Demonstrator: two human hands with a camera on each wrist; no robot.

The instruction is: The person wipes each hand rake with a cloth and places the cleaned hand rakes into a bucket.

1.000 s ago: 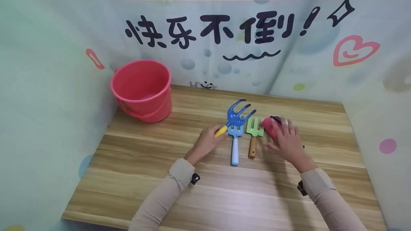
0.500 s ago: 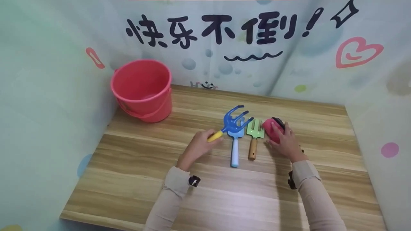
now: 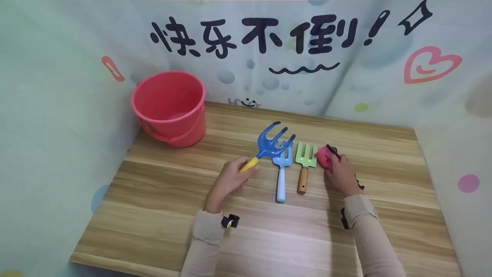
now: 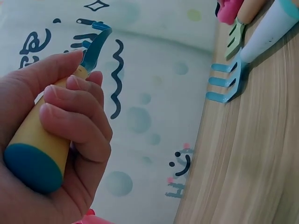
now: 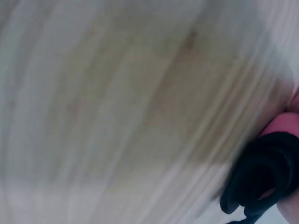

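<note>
My left hand (image 3: pixel 229 177) grips a blue three-pronged hand rake (image 3: pixel 268 147) by its yellow handle. In the left wrist view the fingers wrap round that handle (image 4: pixel 39 133), and its blue butt end faces the camera. The rake's head hangs over a light-blue hand fork (image 3: pixel 281 184) on the table. Beside it lies a green hand fork (image 3: pixel 303 171) with a wooden handle. My right hand (image 3: pixel 343 176) holds a small pink-and-black bundle (image 3: pixel 324 156) right of the green fork. Its black part (image 5: pixel 259 170) looks rolled in the right wrist view; its kind is unclear.
A pink bucket (image 3: pixel 192 132) stands at the back left of the wooden table (image 3: pixel 153 215), handle lowered against its front. A printed curtain (image 3: pixel 230 84) hangs along the back, with more hanging at both sides.
My left hand has drawn the rake left and slightly toward me. My right hand has closed from spread fingers round the pink-and-black bundle, which has shifted slightly toward me.
</note>
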